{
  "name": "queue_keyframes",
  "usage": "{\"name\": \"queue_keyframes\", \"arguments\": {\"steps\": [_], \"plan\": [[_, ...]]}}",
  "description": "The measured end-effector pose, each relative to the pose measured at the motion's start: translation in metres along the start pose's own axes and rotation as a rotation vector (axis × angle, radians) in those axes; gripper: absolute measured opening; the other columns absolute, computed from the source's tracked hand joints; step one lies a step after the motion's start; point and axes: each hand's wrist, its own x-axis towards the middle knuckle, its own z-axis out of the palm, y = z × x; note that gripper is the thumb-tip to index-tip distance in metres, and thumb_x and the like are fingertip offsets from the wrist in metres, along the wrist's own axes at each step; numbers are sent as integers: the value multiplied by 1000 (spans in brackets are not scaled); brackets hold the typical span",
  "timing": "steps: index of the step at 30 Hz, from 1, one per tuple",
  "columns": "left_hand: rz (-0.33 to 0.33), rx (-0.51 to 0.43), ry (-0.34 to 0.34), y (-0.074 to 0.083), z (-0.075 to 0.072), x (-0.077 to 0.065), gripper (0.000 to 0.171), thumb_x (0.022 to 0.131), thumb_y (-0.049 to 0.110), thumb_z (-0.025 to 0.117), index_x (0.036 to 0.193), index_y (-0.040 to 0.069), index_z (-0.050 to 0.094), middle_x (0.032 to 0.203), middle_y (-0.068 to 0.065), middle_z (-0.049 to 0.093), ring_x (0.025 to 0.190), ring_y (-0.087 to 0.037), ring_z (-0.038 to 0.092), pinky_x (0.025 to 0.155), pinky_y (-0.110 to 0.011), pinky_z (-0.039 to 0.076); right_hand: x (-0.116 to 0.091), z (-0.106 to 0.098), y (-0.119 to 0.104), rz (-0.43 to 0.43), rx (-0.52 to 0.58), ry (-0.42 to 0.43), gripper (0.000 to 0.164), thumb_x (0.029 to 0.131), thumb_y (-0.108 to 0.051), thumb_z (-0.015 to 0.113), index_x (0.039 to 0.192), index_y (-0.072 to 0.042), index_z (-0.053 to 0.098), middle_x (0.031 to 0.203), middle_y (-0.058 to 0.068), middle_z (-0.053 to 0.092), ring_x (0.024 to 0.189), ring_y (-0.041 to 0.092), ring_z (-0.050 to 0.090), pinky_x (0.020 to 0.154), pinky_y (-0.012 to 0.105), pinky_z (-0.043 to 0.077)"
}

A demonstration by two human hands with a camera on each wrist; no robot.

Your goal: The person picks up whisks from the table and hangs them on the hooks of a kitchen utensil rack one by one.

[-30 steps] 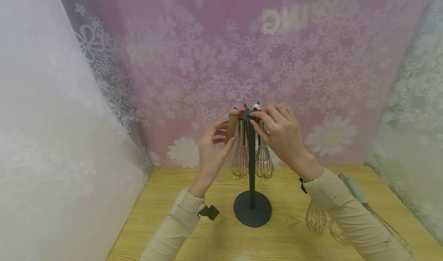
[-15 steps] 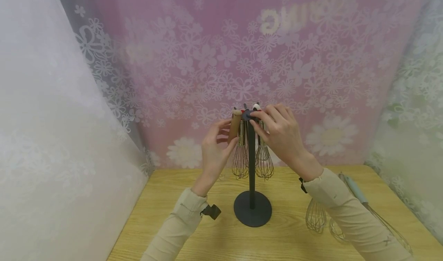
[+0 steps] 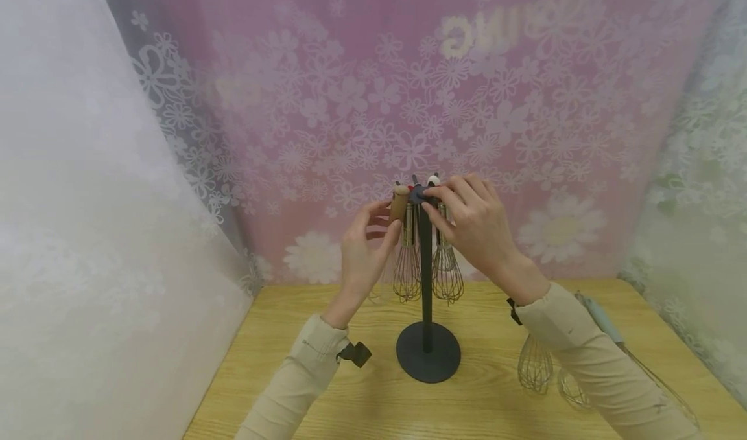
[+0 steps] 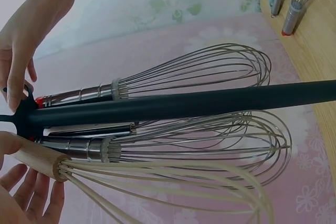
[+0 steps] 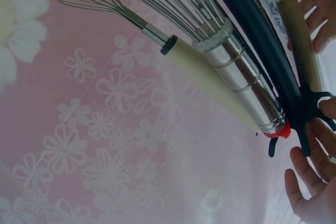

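Observation:
My left hand (image 3: 363,252) holds a whisk by its wooden handle (image 3: 399,207), upright with the wires down, beside the top of a black stand (image 3: 426,284). In the left wrist view its pale wires (image 4: 173,177) spread below the handle. My right hand (image 3: 481,229) pinches a hook arm at the stand's top between thumb and fingers. Steel-handled whisks with red ends hang from the stand, one left of the pole (image 3: 406,275) and one right (image 3: 447,278). A cream-handled whisk (image 5: 210,82) hangs behind. Whether the wooden handle is on a hook is hard to tell.
On the wooden table (image 3: 496,407), several whisks lie at the right, partly under my right sleeve; one has a light blue handle (image 3: 604,320), another shows its wire head (image 3: 534,367). A pink flowered curtain (image 3: 350,122) hangs behind the stand.
My left hand has brought the wooden-handled whisk slightly right, closer to the stand's top. My right hand keeps its pinch on the hook arm.

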Motion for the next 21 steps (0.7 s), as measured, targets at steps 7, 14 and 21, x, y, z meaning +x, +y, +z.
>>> {"name": "queue_keyframes", "arguments": {"steps": [7,14,21], "plan": [[-9,-30,1,3,-2,6,30,103,17,60,130,3,63,114,-15,69,100,-28,69,81,-35,61,1,-2,2,-3,39,-15,28,85,-14,84,106,0,73,100,19,66,92,38,55,82,50,49],[20,-10,-8,4,-7,18,28,105,18,56,129,3,64,116,-14,70,102,-26,68,83,-37,60,0,-3,4,-4,50,-21,30,83,-12,85,109,-1,73,103,18,66,94,37,56,85,49,50],[133,44,-22,13,-15,42,26,106,16,53,121,1,68,118,-12,70,105,-24,66,86,-38,58,-3,-7,7,-12,68,1,38,80,-14,88,112,0,72,105,19,67,97,38,58,85,49,51]]}}
